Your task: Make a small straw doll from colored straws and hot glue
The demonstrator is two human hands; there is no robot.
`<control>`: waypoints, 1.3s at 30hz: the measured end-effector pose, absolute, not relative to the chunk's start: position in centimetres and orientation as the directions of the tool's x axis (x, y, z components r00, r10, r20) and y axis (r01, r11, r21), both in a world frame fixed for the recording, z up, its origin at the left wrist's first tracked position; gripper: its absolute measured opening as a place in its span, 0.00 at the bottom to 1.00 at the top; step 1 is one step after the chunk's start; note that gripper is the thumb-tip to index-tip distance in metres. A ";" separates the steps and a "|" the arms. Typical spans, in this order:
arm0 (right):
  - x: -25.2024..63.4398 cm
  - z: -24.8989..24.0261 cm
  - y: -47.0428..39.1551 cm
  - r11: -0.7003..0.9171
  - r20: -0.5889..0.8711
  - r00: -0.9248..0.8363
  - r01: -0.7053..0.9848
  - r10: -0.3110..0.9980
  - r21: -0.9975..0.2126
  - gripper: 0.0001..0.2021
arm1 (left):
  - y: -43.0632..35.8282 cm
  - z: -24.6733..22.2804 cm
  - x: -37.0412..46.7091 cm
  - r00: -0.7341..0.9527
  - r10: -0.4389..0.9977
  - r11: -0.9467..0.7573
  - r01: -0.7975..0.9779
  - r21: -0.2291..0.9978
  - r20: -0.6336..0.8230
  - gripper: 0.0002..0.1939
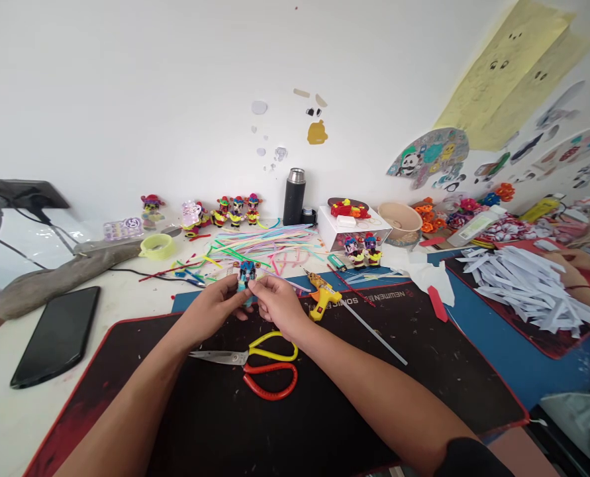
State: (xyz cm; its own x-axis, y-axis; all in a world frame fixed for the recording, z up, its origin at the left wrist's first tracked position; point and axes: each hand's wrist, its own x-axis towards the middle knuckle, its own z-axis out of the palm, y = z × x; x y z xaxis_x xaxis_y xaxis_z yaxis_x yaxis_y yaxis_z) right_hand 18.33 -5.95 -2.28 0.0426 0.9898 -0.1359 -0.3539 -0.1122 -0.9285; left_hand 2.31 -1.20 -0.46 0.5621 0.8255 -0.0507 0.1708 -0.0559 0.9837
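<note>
A small doll figure [247, 270] with a blue headdress and a light blue body is held upright above the black mat [354, 404]. My left hand [216, 305] is closed around its lower body. My right hand [281, 306] pinches at its front with thumb and fingertips, and the fingers hide part of the figure. Below my hands lie scissors [245, 358] with one yellow and one red handle, their blades pointing left. Just right of my right hand rests a yellow glue gun [323, 295] with a glue stick [374, 331] coming out of its back.
Colourful pipe cleaners [265, 242] lie behind my hands. Similar dolls [238, 211] stand along the wall near a black thermos [295, 199]. A phone [56, 338], tape roll [157, 246] and driftwood piece [66, 275] are left. At right, another person's arm [567, 268] is by white paper strips [528, 291].
</note>
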 end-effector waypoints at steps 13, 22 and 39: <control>18.4 -2.3 -5.9 -0.116 -0.140 0.042 -0.354 0.989 -0.928 0.23 | -1.3 -0.1 2.4 0.573 0.816 -0.010 0.149 0.989 -0.079 0.23; 18.7 -2.1 -6.0 -0.105 -0.128 0.034 -0.387 0.991 -0.916 0.24 | -1.5 0.3 2.1 0.639 0.758 0.117 0.062 0.991 -0.129 0.19; 18.5 -2.7 -6.2 -0.100 -0.118 0.020 -0.396 0.993 -0.913 0.25 | -1.3 0.5 2.2 0.591 0.795 0.160 0.011 0.987 -0.136 0.19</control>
